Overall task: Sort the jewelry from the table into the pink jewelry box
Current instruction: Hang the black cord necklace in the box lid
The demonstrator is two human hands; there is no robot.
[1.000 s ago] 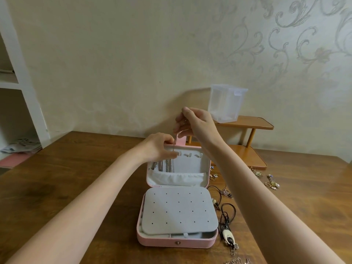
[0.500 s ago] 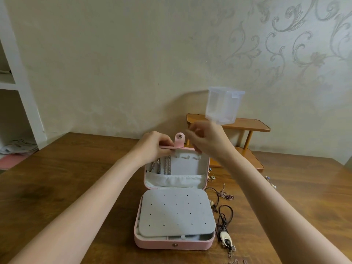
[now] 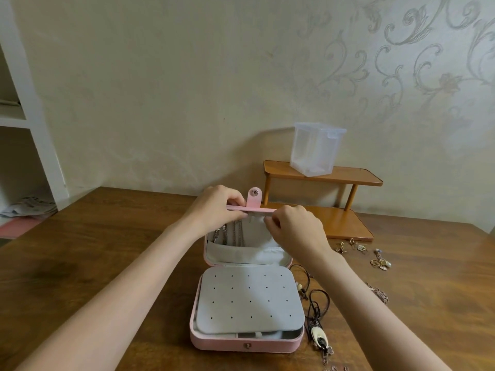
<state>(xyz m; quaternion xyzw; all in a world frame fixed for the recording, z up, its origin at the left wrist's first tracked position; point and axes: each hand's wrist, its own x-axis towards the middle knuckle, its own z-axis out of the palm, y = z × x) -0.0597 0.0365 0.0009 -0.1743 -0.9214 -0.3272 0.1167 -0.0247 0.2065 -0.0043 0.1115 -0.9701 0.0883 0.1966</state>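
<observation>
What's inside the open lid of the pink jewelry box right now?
Silver chains hang inside the lid of the pink jewelry box, dropping into a grey fabric pocket. The left hand and right hand cover the hooks; the pocket hides the chains' lower ends.

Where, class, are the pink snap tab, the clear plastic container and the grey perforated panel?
pink snap tab [image 3: 254, 198], head view, on the strap just below its metal snap.
clear plastic container [image 3: 316, 151], head view, on its front wall.
grey perforated panel [image 3: 249, 301], head view, on its middle.
</observation>
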